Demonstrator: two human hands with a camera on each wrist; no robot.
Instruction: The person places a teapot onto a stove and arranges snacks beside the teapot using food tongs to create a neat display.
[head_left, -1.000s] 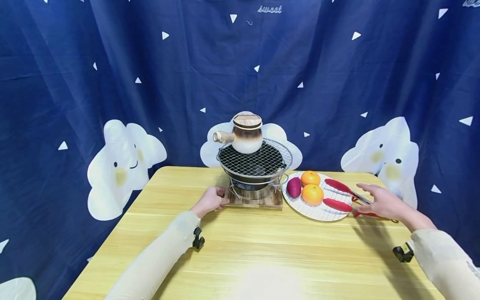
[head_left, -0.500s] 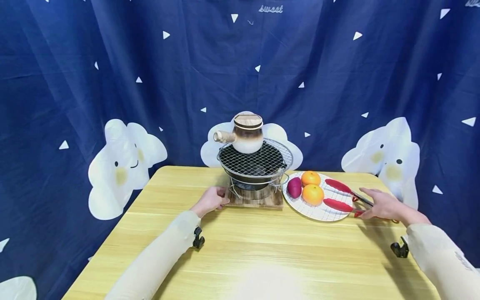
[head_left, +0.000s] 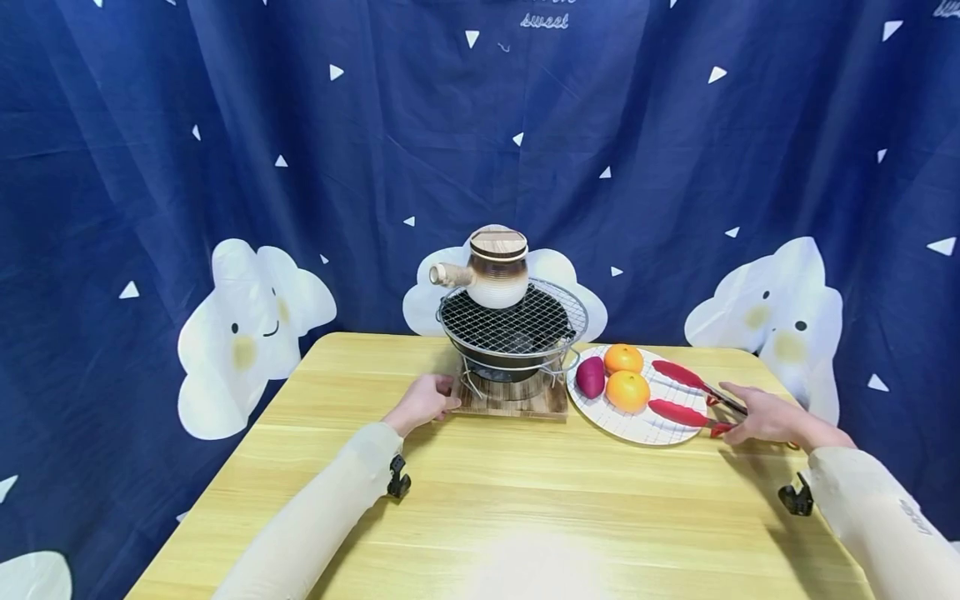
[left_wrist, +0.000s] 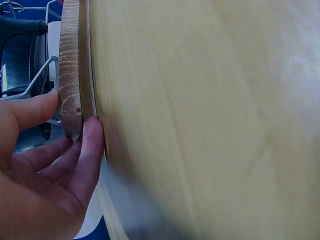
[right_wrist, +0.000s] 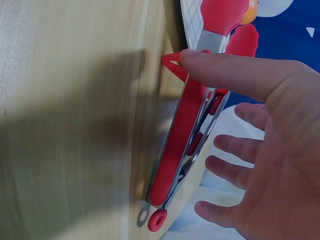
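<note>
My left hand (head_left: 423,402) holds the left edge of a square wooden board (left_wrist: 71,65), thumb on top and fingertips under it in the left wrist view. On the board stands a black tabletop grill (head_left: 510,354) with a round wire rack, and a clay pot (head_left: 498,279) with a wooden lid and side handle sits on the rack. At the right, my right hand (head_left: 768,415) is at a pair of red tongs (right_wrist: 175,145). Its thumb touches one tong arm while the other fingers stay spread on the far side. The tong heads rest over a checked plate (head_left: 637,433).
On the plate lie two oranges (head_left: 627,392) and a purple, egg-shaped item (head_left: 590,377) to their left. A pale wooden table (head_left: 450,500) carries everything. Behind its back edge hangs a blue curtain (head_left: 375,167) with clouds and triangles.
My right hand has come down onto the tongs, its thumb reaching the near arm. My left hand stays at the board's edge.
</note>
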